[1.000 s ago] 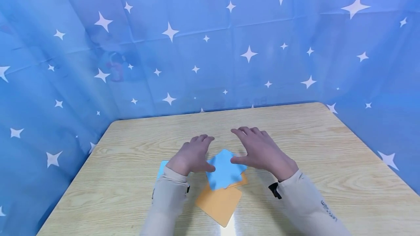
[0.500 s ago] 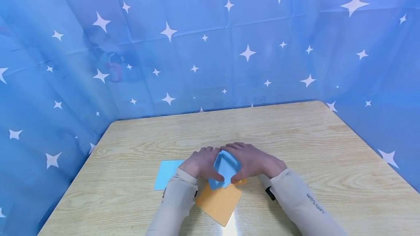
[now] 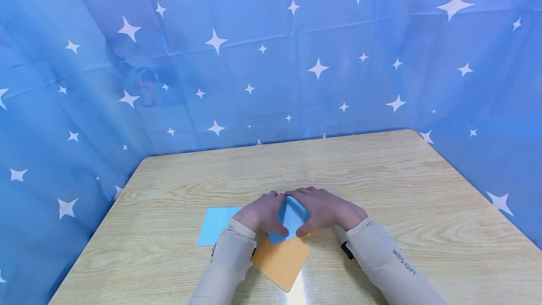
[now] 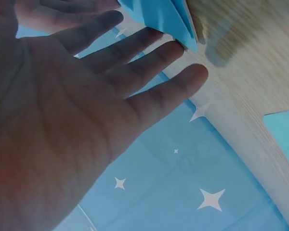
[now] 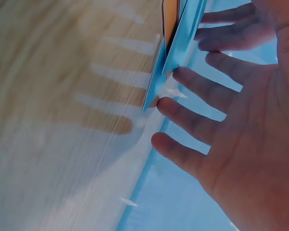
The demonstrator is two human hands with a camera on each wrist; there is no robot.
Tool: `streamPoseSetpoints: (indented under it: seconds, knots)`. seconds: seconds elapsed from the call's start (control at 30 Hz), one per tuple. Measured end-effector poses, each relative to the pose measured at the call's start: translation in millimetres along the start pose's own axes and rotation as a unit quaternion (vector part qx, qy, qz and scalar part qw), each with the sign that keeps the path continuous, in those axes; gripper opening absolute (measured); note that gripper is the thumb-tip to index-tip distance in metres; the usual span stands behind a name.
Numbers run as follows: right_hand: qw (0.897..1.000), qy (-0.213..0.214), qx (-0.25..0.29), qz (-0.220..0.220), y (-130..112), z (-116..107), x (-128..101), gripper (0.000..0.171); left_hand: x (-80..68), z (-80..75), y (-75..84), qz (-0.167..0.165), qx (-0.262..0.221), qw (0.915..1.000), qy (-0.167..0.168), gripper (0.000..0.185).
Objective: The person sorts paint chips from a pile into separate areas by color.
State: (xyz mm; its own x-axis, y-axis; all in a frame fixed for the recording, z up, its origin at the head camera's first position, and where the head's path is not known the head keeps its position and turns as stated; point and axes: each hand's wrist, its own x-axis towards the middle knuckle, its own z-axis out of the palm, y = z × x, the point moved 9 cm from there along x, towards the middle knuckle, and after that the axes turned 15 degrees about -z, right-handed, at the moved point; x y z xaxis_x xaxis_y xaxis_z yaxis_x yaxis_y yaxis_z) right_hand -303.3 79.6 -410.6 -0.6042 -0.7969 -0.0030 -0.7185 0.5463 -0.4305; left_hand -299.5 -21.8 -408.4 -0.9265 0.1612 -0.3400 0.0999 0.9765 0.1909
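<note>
Head view first: a blue star-printed backdrop (image 3: 271,60) wraps round three sides, biggest thing in sight, white four-point stars all over it. Below it sits the pale wood-grain table (image 3: 402,211), wide and glossy, with a bright glare strip near the front edge.

Down in size now: an orange square sheet (image 3: 281,265) lies flat at the near middle of the table, one corner pointing toward the person. Off to the left of it, a light blue sheet (image 3: 213,227) lies flat too, partly hidden by the beige sleeve.

And the centrepiece, the blue folded paper (image 3: 292,218)! It sits just beyond the orange sheet, overlapping its far edge, bowed up off the table between both hands. Light blue, smooth, matte; from the wrist views it shows thin layered edges and a sharp pointed corner, with a sliver of orange behind it in the right wrist view.

Left hand (image 3: 262,213) comes in from the left, right hand (image 3: 326,211) from the right, close together, fingertips nearly meeting over the top. Fingers stay fairly straight and spread; left fingertips (image 4: 176,48) and right fingertips (image 5: 166,106) press against the paper's edges, thumbs at its near side, cupping rather than clenching.
</note>
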Motion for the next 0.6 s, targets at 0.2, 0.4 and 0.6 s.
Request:
streamPoseSetpoints:
  seconds: [0.2,0.4,0.6]
  knots:
    - [1.0,-0.001,0.011,0.008,-0.7,3.9,3.8,0.104,-0.5,-1.3,6.7,0.025,0.002,0.9997,0.0,0.092]
    - [1.0,0.0,0.01,0.013,-0.8,4.3,4.7,0.102,0.6,0.7,10.0,0.048,0.008,0.9988,-0.002,0.084]
    - [1.0,-0.009,0.017,0.021,-2.3,1.8,-0.4,0.106,0.1,0.7,9.0,0.04,0.007,0.9992,-0.005,0.081]
